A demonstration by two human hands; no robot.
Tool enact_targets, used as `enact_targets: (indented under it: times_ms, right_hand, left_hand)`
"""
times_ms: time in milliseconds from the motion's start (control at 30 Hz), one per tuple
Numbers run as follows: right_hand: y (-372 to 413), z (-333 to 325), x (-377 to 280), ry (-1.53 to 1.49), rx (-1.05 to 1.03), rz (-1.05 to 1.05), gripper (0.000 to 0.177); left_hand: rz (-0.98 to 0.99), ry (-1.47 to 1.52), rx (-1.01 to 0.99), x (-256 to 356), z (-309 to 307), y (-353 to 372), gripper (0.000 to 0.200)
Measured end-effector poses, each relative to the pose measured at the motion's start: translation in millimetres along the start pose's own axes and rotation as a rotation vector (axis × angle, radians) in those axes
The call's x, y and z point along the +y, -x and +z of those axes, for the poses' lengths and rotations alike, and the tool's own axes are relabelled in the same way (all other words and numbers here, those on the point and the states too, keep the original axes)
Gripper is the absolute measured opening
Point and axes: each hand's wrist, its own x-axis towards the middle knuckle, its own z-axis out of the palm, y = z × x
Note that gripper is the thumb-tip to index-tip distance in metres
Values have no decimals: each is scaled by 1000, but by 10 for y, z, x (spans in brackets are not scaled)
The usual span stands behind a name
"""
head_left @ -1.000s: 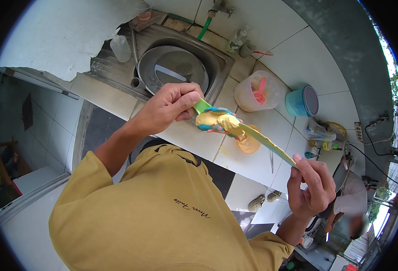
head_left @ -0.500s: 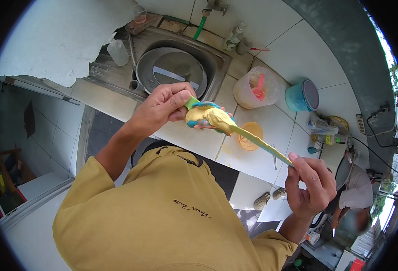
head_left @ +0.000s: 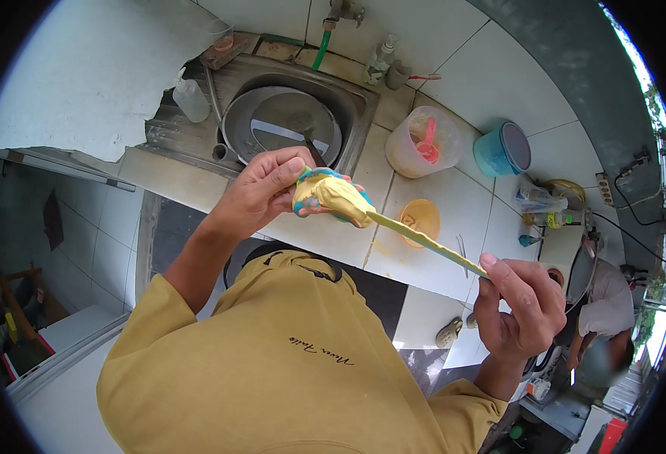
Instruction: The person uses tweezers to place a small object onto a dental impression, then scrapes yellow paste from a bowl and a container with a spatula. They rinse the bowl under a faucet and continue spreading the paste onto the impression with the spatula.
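My left hand [head_left: 261, 189], fingers closed, pinches the green end of a blue-and-pink moulded piece [head_left: 331, 195] heaped with smooth yellow paste. Between the right thumb and fingers is a thin green flat stick [head_left: 427, 240], its length smeared with the same paste. The tip of the stick touches the paste at the piece's right end. My right hand [head_left: 522, 306] is closed on the stick's far end. Under the stick, on the tiled counter, stands a small orange cup [head_left: 421, 216] with paste residue inside.
A metal sink [head_left: 363, 113] holds a large round pan [head_left: 242, 125] with water. Along the wall are a clear tub [head_left: 401, 155] with a pink scoop [head_left: 426, 144], a teal lidded container [head_left: 492, 151] and a pump bottle [head_left: 380, 60]. Another person [head_left: 609, 303] bends at the right.
The stick and the paste-covered piece have shifted slightly left and down. The piece is turned a little, showing more yellow paste. My view has shifted slightly.
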Motion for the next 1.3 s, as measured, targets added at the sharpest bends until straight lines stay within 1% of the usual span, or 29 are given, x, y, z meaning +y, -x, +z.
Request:
enact_targets:
  times_ms: [67,233,333,500,567,667,733,767,833,867,933,967,1033,1167,1300]
  right_hand:
    - [2,-16,2,3,-38,9,46]
    - [14,11,-33,-12,-11,-1,48]
    - [10,6,-29,-23,-18,-3,48]
    - [13,20,-58,-16,-31,-17,49]
    - [8,11,-60,7,-4,-18,50]
    - [-4,27,-83,10,-3,-29,51]
    - [-13,30,-101,5,-4,-32,51]
    - [-24,14,-91,-3,-3,-32,51]
    - [-40,8,-120,11,-19,-37,49]
    - [-44,10,-136,27,-34,-40,48]
    - [-50,2,-127,26,-42,-49,46]
    - [-55,-4,-120,30,-46,-55,43]
    - [-73,-38,-121,47,-59,-55,41]
    - [-106,-35,-138,65,-119,-60,39]
    - [-149,-17,-125,65,-201,-75,41]
  left_hand:
    - [-10,1,19,-1,-9,5,32]
    - [4,57,-61,-27,-73,18,30]
    - [-14,49,-29,-12,-29,22,30]
    - [-10,72,-50,-29,-69,46,29]
    - [-5,84,-55,-29,-49,44,29]
    - [-5,37,-19,-9,-30,60,30]
    - [-9,109,-74,9,-23,68,31]
    - [-9,110,-70,30,12,56,31]
    - [13,-21,-33,61,53,71,30]
    - [16,-18,-27,87,66,85,30]
    - [-27,-144,25,159,106,109,29]
    - [-25,-139,34,187,125,120,29]
    - [71,-320,39,229,157,141,29]
    - [93,-350,85,238,166,212,30]
    - [68,-327,71,256,162,239,31]
